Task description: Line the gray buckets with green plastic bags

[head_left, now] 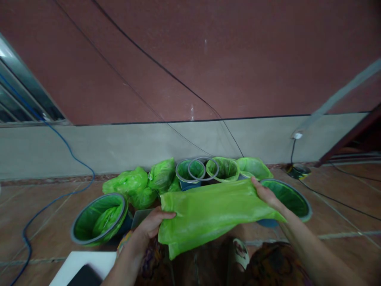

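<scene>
A light green plastic bin liner point(211, 214) is stretched out flat in front of me, between my two hands. My left hand point(151, 222) grips its left edge, thumb on top. At the far upper corner, my right hand point(264, 194) is closed on the liner, with a strip of plastic trailing along the wrist. Beyond the liner stand small bins lined in green: one with a grey rim point(182, 169) and another point(226, 169) to its right. A loose grey ring point(218, 171) leans across them. The liner partly hides these bins.
On the left stands a lined bin point(81, 224) with crumpled green plastic inside; on the right, another lined bin point(290, 196). Stuffed green bags point(131, 182) lie by the wall. A blue cable point(67, 145) and a black can point(299, 171) are on the floor. A dark device point(85, 276) rests lower left.
</scene>
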Demonstrator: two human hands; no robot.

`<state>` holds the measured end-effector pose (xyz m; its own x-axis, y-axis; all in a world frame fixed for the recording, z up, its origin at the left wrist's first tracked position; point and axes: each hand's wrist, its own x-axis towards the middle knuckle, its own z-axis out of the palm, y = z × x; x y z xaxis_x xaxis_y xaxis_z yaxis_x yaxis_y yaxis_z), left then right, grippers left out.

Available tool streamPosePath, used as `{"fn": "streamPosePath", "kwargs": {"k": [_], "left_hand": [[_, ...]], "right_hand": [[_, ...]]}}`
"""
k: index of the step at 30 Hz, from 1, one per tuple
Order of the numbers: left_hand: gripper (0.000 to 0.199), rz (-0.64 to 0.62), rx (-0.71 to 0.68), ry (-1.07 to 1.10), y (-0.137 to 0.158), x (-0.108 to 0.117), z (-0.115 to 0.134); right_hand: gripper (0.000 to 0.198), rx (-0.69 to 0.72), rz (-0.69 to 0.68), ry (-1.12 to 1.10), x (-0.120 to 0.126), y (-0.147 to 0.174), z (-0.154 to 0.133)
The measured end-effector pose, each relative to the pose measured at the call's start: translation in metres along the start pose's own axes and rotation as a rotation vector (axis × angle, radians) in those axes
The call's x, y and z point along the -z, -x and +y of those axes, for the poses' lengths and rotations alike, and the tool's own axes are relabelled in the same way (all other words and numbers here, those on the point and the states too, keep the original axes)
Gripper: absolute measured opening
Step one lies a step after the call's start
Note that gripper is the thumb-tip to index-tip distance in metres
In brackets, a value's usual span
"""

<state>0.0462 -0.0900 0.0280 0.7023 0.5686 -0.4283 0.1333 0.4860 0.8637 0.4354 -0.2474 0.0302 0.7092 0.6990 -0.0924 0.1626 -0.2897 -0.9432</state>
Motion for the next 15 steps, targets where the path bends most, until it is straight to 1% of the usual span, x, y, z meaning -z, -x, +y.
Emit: {"fn": "streamPosePath", "kwargs": {"k": [1, 2, 3, 4, 5, 6, 7, 9, 13, 15], "left_hand": [[0.039, -0.015, 0.019, 0.043, -0.008, 0.004, 0.005], [0.041, 0.001, 0.011, 0.077, -0.015, 0.008, 0.010], [0.042, 0.031, -0.002, 0.099, -0.021, 0.012, 0.014], [0.043, 0.063, -0.014, 0.113, -0.024, 0.015, 0.019], [0.044, 0.090, -0.024, 0.120, -0.026, 0.019, 0.022], [0.046, 0.110, -0.031, 0.121, -0.026, 0.022, 0.025], [0.046, 0.123, -0.033, 0.117, -0.026, 0.024, 0.028], [0.047, 0.132, -0.034, 0.093, -0.025, 0.026, 0.032], [0.046, 0.109, -0.081, -0.038, -0.024, 0.028, 0.036], [0.042, 0.126, -0.116, -0.120, -0.024, 0.028, 0.038]], "right_hand": [[0.058, -0.142, -0.116, -0.074, 0.002, 0.006, -0.004], [0.062, -0.274, -0.252, -0.163, 0.003, 0.013, -0.007], [0.061, -0.366, -0.390, -0.253, 0.004, 0.020, -0.009], [0.055, -0.397, -0.502, -0.322, 0.004, 0.028, -0.010], [0.046, -0.400, -0.583, -0.354, 0.004, 0.035, -0.010], [0.036, -0.388, -0.627, -0.354, 0.004, 0.041, -0.009], [0.029, -0.368, -0.646, -0.334, 0.003, 0.045, -0.006], [0.027, -0.340, -0.636, -0.275, 0.001, 0.050, -0.002], [0.029, -0.278, -0.532, -0.269, -0.001, 0.046, 0.001], [0.029, -0.239, -0.483, -0.293, 0.001, 0.042, -0.002]]}}
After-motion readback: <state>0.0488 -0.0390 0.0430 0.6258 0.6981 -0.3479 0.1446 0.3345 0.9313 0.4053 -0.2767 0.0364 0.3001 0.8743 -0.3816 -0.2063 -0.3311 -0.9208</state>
